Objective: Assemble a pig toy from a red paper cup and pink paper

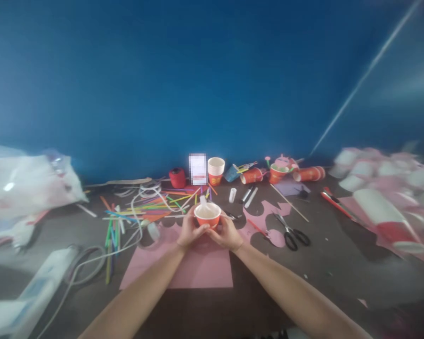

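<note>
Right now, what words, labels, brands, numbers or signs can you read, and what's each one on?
No text can be read.
Stacked cups: markings too blurred to read.
Left sideways cup: markings too small.
Right sideways cup: likewise unreadable.
White panel: pixelated, unreadable.
Red-and-white cup held by left hand and right hand: no legible text.

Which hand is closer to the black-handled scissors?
Right. The right hand is left of the scissors, apart from them; the left hand is farther left, across the cup both hands hold.
</note>
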Demonstrator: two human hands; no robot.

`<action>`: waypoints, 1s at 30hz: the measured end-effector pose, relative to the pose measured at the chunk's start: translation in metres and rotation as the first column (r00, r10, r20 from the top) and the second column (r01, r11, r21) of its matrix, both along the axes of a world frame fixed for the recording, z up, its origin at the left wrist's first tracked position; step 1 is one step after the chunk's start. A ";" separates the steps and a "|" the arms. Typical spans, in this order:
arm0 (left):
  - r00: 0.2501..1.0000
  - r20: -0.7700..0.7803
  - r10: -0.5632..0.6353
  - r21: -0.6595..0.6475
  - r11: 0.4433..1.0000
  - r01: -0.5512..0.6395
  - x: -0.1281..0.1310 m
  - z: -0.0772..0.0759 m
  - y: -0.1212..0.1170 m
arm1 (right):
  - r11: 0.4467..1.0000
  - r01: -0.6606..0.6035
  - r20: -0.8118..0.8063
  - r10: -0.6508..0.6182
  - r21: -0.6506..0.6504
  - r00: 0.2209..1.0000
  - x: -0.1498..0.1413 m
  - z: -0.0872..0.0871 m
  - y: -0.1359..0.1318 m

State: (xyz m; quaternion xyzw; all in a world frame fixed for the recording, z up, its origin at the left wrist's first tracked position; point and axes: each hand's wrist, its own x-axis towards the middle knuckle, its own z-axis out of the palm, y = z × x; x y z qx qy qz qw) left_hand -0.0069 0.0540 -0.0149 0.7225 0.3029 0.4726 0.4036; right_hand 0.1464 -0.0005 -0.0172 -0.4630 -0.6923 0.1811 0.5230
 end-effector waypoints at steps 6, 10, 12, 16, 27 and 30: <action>0.995 0.020 0.103 0.120 0.987 -0.104 -0.001 -0.003 -0.001 | 0.999 0.033 0.077 -0.034 0.013 0.996 -0.001 -0.002 -0.002; 0.992 0.030 0.124 0.151 0.980 -0.127 -0.001 -0.004 -0.002 | 0.999 0.045 0.160 -0.045 -0.002 0.986 -0.001 -0.005 -0.003; 0.990 0.028 0.137 0.152 0.978 -0.140 0.000 -0.004 -0.004 | 0.998 0.053 0.179 -0.048 -0.022 0.983 -0.001 -0.007 -0.003; 0.988 0.057 0.144 0.087 0.985 -0.148 0.001 -0.005 -0.007 | 0.995 0.091 0.160 -0.083 -0.042 0.984 -0.001 -0.009 -0.002; 0.965 0.217 0.146 -0.257 0.962 -0.088 -0.004 0.003 -0.005 | 0.962 0.253 0.145 -0.237 -0.100 0.961 0.002 -0.007 0.001; 0.928 0.312 0.205 -0.457 0.889 -0.042 -0.010 0.009 -0.003 | 0.957 0.256 0.135 -0.238 -0.137 0.962 0.002 -0.009 0.000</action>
